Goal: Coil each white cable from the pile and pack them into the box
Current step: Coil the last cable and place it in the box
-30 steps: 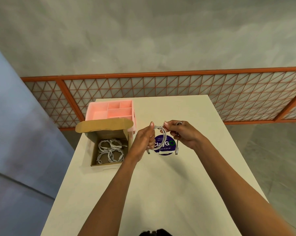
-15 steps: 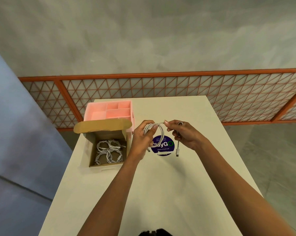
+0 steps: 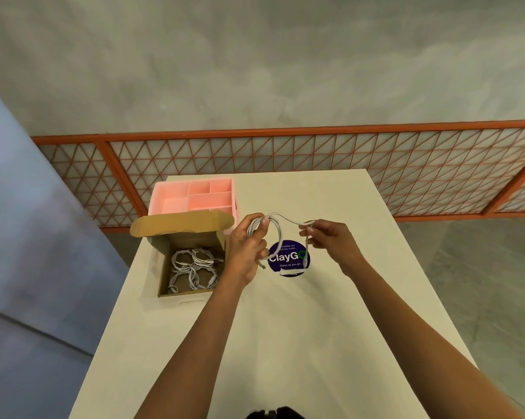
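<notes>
The box (image 3: 185, 295) sits at the desk's (image 3: 285, 343) left edge, its mouth open upward. Its flap (image 3: 182, 225) stands along the far side, with the tray (image 3: 176, 204) just behind, so entry is from above, the near side or the right. Coils (image 3: 191, 266) cover most of the box floor. The left hand (image 3: 246, 249) hovers just right of the box. The cable (image 3: 288, 219) spans to the right hand (image 3: 330, 240) and hangs over the sticker (image 3: 288, 261), barring the gap between them. Bare desk lies nearer, around both forearms, and right of the right hand.
</notes>
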